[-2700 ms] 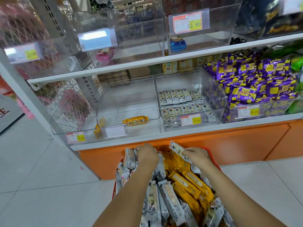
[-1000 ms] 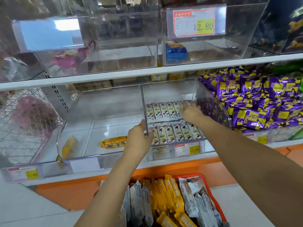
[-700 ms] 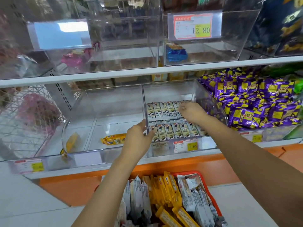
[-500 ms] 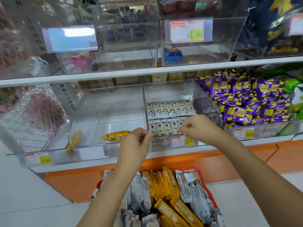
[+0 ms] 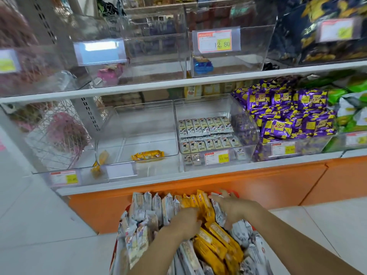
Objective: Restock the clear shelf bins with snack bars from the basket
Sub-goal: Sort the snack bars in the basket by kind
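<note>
Two hands by basket [image 5: 235,193] rim, left hand [image 5: 185,222] gripping yellow bars [image 5: 198,202], right hand [image 5: 233,208] grip unclear

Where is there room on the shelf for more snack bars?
The left bin is nearly bare: open floor behind the yellow bar near its front. The middle bin is lined with white bars, and the purple packs beside it are heaped.

At 6 o'clock, nearest the viewer, a basket [image 5: 235,193] is packed with snack bars [image 5: 210,243]. The left hand [image 5: 184,223] and right hand [image 5: 236,208] lie side by side on them. Behind it, the lower shelf [image 5: 278,162] carries a row of bins. Toward 9 o'clock, the left bin [image 5: 139,124] holds a lone bar [image 5: 148,155]. Beside it on the right, the middle bin [image 5: 206,108] holds rows of small bars [image 5: 206,135]. At 3 o'clock lie heaped packets [image 5: 288,116]. The upper shelf [image 5: 139,89] is at 12 o'clock.
</note>
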`<action>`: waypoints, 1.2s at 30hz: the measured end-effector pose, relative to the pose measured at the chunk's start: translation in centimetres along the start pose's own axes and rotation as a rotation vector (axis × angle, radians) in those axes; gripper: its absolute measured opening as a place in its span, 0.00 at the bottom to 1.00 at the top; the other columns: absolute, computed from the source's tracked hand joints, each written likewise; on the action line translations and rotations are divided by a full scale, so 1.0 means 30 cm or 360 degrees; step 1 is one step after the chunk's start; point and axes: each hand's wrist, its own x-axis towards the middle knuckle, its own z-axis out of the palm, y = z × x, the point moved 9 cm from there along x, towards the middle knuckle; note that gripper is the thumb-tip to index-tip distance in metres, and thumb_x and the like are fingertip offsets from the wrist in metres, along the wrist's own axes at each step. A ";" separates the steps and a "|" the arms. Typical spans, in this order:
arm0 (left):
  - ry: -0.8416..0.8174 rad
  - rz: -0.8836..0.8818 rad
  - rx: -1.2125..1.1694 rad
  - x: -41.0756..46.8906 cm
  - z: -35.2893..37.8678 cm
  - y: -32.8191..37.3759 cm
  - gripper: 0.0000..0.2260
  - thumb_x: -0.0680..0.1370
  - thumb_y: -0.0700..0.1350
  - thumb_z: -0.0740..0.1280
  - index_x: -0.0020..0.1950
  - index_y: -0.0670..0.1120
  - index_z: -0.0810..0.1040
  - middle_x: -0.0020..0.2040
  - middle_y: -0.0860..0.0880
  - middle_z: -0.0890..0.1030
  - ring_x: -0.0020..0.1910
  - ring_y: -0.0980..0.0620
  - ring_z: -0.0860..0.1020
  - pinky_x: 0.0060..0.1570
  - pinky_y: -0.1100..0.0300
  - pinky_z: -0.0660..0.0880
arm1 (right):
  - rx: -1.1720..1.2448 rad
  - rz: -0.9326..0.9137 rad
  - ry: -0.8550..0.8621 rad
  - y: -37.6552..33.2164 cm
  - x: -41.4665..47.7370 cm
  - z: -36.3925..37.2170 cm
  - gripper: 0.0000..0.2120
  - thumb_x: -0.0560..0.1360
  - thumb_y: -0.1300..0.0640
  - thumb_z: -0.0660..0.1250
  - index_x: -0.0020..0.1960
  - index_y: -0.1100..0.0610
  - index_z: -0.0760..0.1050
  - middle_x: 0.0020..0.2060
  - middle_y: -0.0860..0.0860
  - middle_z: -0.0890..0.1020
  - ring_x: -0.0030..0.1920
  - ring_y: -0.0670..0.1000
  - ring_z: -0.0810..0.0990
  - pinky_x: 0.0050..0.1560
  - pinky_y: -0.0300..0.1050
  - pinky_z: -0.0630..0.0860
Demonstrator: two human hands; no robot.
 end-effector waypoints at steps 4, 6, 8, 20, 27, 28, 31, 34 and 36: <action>-0.0018 0.0015 -0.0043 0.007 0.037 -0.007 0.18 0.82 0.42 0.55 0.72 0.40 0.65 0.66 0.36 0.72 0.40 0.47 0.73 0.49 0.54 0.73 | -0.0129 -0.0045 -0.0015 -0.017 -0.004 0.003 0.55 0.67 0.53 0.78 0.78 0.44 0.40 0.77 0.53 0.38 0.75 0.65 0.42 0.71 0.61 0.58; 0.0007 0.0011 -0.0073 0.017 0.041 -0.014 0.16 0.82 0.40 0.54 0.69 0.39 0.68 0.64 0.36 0.74 0.36 0.49 0.70 0.44 0.56 0.71 | -0.0113 -0.0062 0.0081 -0.020 0.010 0.003 0.48 0.70 0.51 0.74 0.78 0.47 0.45 0.77 0.54 0.44 0.75 0.67 0.45 0.72 0.61 0.57; 0.0031 0.0005 -0.0109 0.028 0.042 -0.019 0.16 0.81 0.39 0.54 0.68 0.38 0.70 0.64 0.36 0.74 0.45 0.45 0.74 0.46 0.55 0.73 | -0.0066 -0.0079 0.0228 -0.020 0.022 -0.005 0.39 0.73 0.49 0.69 0.77 0.48 0.52 0.74 0.55 0.55 0.74 0.67 0.52 0.72 0.61 0.59; 0.0057 -0.0051 -0.0311 0.026 0.025 -0.024 0.16 0.81 0.42 0.57 0.68 0.43 0.73 0.65 0.43 0.74 0.60 0.46 0.75 0.60 0.56 0.73 | 0.0051 -0.0012 0.0689 -0.002 -0.009 -0.081 0.22 0.73 0.62 0.64 0.65 0.51 0.68 0.61 0.54 0.65 0.60 0.57 0.68 0.47 0.45 0.70; 0.0322 -0.0117 -0.0867 0.019 -0.045 -0.022 0.14 0.79 0.45 0.64 0.64 0.43 0.76 0.58 0.47 0.79 0.53 0.53 0.76 0.50 0.66 0.72 | 0.0775 -0.0090 0.1058 0.038 -0.227 -0.249 0.15 0.73 0.62 0.70 0.58 0.52 0.75 0.57 0.50 0.70 0.54 0.49 0.73 0.49 0.30 0.72; 0.0331 -0.0107 -0.1038 0.013 -0.052 -0.018 0.14 0.79 0.45 0.66 0.63 0.43 0.77 0.56 0.48 0.79 0.52 0.54 0.77 0.50 0.66 0.74 | 0.0938 -0.0122 0.1134 0.041 -0.284 -0.274 0.14 0.73 0.63 0.70 0.56 0.52 0.76 0.55 0.50 0.72 0.49 0.46 0.74 0.42 0.26 0.70; 0.0153 -0.0070 -0.1718 -0.024 -0.035 0.028 0.21 0.74 0.48 0.71 0.64 0.41 0.74 0.55 0.47 0.80 0.52 0.54 0.79 0.50 0.64 0.78 | 0.1757 -0.0241 0.1115 0.056 -0.416 -0.278 0.12 0.74 0.66 0.67 0.54 0.54 0.78 0.51 0.51 0.79 0.42 0.46 0.81 0.35 0.27 0.74; 0.0054 0.0114 -0.2298 -0.057 -0.057 0.106 0.24 0.68 0.49 0.73 0.61 0.41 0.76 0.58 0.45 0.80 0.58 0.49 0.79 0.58 0.57 0.76 | 0.2894 -0.0514 0.0739 0.026 -0.440 -0.211 0.15 0.72 0.68 0.66 0.58 0.62 0.76 0.54 0.61 0.81 0.52 0.59 0.83 0.50 0.50 0.82; 0.0091 0.0258 -0.2617 -0.070 -0.098 0.149 0.25 0.66 0.47 0.73 0.61 0.39 0.75 0.57 0.42 0.81 0.58 0.46 0.79 0.59 0.55 0.76 | 0.3253 -0.0571 0.0577 -0.002 -0.439 -0.180 0.16 0.71 0.65 0.65 0.59 0.64 0.74 0.54 0.63 0.81 0.55 0.63 0.81 0.52 0.55 0.81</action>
